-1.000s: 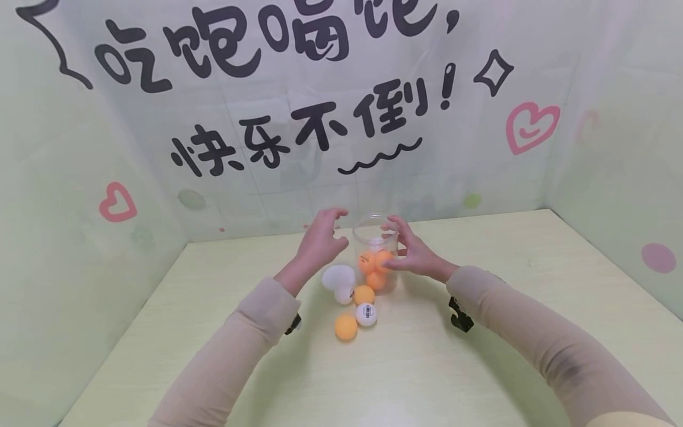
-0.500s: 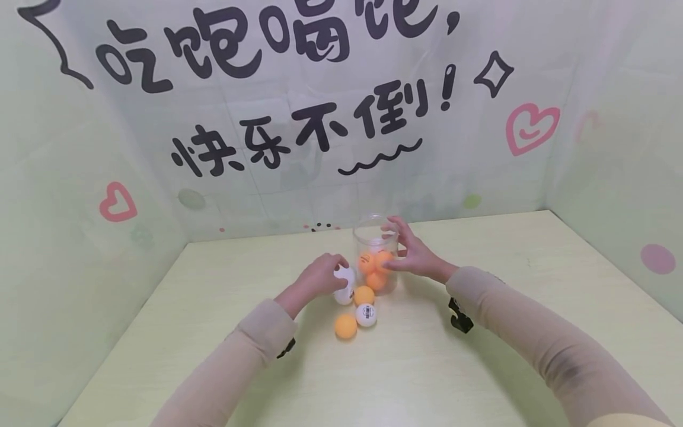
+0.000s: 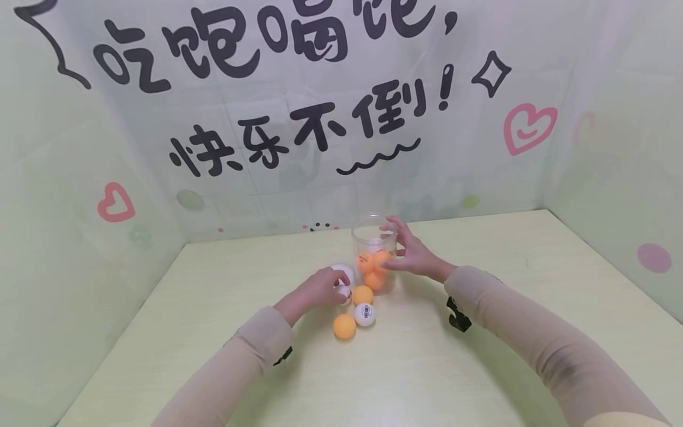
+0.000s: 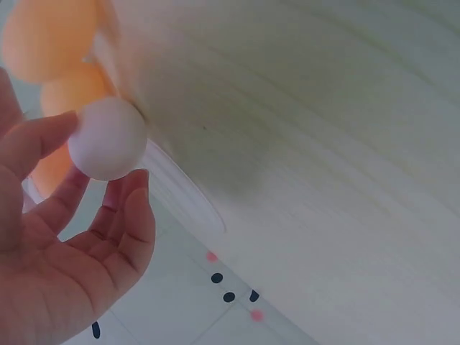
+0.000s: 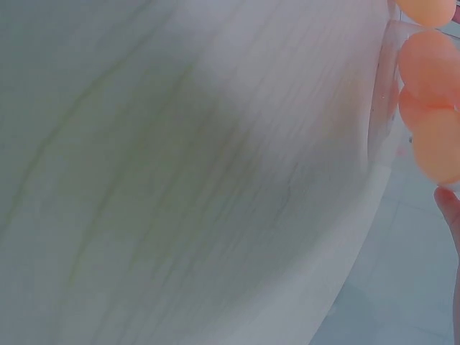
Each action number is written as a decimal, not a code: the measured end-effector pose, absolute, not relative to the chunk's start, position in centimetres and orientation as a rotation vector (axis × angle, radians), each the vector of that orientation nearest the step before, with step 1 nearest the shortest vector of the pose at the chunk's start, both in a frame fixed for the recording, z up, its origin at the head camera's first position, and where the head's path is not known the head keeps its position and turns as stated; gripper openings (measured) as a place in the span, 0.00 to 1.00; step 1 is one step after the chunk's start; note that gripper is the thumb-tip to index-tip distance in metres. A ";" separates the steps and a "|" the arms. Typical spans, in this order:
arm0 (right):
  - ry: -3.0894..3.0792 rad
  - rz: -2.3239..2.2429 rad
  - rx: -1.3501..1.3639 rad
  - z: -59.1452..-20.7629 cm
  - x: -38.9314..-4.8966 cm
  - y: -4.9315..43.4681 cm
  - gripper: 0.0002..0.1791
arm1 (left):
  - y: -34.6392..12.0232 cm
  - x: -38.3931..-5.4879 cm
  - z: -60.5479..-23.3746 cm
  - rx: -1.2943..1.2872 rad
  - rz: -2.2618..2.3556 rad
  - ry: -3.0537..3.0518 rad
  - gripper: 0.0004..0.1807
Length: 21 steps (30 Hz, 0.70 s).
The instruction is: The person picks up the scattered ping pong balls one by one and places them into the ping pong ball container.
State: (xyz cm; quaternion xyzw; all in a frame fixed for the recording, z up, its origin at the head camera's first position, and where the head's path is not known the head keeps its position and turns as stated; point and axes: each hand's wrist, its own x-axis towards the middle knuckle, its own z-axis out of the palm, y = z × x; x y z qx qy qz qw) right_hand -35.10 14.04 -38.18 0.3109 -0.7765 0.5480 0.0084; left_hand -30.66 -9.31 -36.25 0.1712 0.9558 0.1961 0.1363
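Note:
My left hand (image 3: pixel 317 289) pinches a white ping-pong ball (image 4: pixel 108 139) between thumb and fingers, low over the table; the fingers partly cover this ball in the head view. My right hand (image 3: pixel 418 255) grips the side of a clear plastic jar (image 3: pixel 373 231) that stands upright. Several orange ping-pong balls (image 3: pixel 374 280) show through its wall, with something white behind them. In front of the jar lie an orange ping-pong ball (image 3: pixel 363 295), a white printed one (image 3: pixel 365 314) and another orange one (image 3: pixel 344 326).
A round, whitish lid-like disc (image 3: pixel 342 271) lies left of the jar, just beyond the left hand. The pale wooden table (image 3: pixel 427 367) ends at a printed fabric backdrop (image 3: pixel 267 201) close behind the jar. Similar fabric walls rise at both sides.
My left hand has come down from beside the jar's rim, passed the disc and closed its fingers on the white ball. My right hand has stayed at the jar.

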 end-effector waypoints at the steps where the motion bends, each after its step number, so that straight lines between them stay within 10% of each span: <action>1: -2.427 1.713 0.972 -38.2 -35.1 14.0 0.51 | -9.4 -30.7 -36.3 0.489 0.570 2.762 0.11; 21: -2.426 1.738 0.970 -38.0 -35.1 13.9 0.50 | -10.1 -30.5 -36.1 0.442 0.606 2.700 0.15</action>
